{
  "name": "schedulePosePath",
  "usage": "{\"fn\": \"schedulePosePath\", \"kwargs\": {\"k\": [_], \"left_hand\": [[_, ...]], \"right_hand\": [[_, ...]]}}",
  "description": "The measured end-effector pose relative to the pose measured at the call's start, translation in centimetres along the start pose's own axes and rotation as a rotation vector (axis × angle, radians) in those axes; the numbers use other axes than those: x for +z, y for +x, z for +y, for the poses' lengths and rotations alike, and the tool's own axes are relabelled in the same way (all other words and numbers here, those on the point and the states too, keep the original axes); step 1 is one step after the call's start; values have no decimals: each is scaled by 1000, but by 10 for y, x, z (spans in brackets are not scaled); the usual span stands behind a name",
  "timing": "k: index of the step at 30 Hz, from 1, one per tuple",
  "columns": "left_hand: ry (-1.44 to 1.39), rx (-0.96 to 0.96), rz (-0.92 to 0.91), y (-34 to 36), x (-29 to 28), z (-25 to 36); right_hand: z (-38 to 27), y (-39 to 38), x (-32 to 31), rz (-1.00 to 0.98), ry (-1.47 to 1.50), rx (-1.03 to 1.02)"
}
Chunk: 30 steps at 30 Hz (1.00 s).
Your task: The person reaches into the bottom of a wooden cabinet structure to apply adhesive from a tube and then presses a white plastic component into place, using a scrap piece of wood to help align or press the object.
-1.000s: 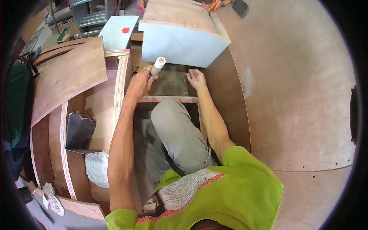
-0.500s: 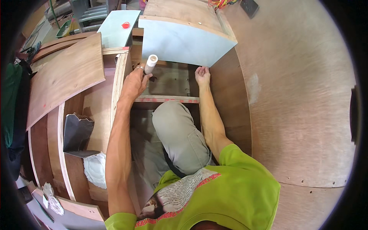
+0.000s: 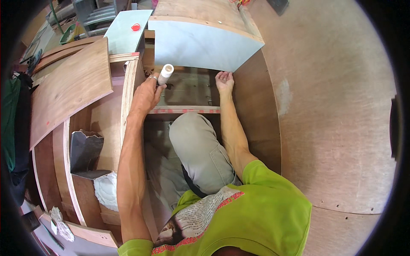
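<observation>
My left hand point(image 3: 146, 94) is closed around the lower end of a white cylinder point(image 3: 166, 74) with a tan centre in its round end. A ring shows on that hand, and a small dark piece sticks out beside the fingers. My right hand point(image 3: 224, 81) has its fingers curled at the lower edge of a pale blue panel point(image 3: 205, 47). Whatever lies inside those fingers is hidden. The panel forms the front of a wooden box point(image 3: 198, 10). Both hands are over an open plywood compartment with a cross rail point(image 3: 188, 110), and my bent knee is below it.
A large plywood panel point(image 3: 333, 111) rises on my right. On the left are cabinet compartments, a loose board point(image 3: 70, 87), a torn dark sheet point(image 3: 86, 149) and a white bundle point(image 3: 106, 190). A pale board point(image 3: 126, 32) bearing a red ring point(image 3: 135, 27) lies at the far left.
The view has shifted slightly, so the box and boards sit a little higher and further left. My left hand keeps hold of the white cylinder; my right hand stays at the panel's lower edge.
</observation>
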<state>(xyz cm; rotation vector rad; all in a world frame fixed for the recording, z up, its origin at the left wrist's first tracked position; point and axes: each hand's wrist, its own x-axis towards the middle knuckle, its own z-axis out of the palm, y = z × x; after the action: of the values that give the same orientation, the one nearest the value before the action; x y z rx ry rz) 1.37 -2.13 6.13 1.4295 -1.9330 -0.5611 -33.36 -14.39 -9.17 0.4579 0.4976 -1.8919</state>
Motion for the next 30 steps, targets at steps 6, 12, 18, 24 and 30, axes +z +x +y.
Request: {"fn": "schedulePosePath", "kwargs": {"k": [6, 12, 18, 24, 30], "left_hand": [[48, -90, -8, -3, -12, -17], [21, -213, -64, -3, -3, -14], [10, -7, -66, -8, -10, 0], [42, 41, -1, -12, 4, -10], [77, 8, -90, -1, -4, -5]], "right_hand": [[14, 38, -14, -327, -54, 153], [-35, 94, -32, -424, -231, 82], [-45, 91, -51, -879, 17, 328], [-34, 74, -39, -511, 102, 286], [-26, 70, -34, -421, 21, 218]]}}
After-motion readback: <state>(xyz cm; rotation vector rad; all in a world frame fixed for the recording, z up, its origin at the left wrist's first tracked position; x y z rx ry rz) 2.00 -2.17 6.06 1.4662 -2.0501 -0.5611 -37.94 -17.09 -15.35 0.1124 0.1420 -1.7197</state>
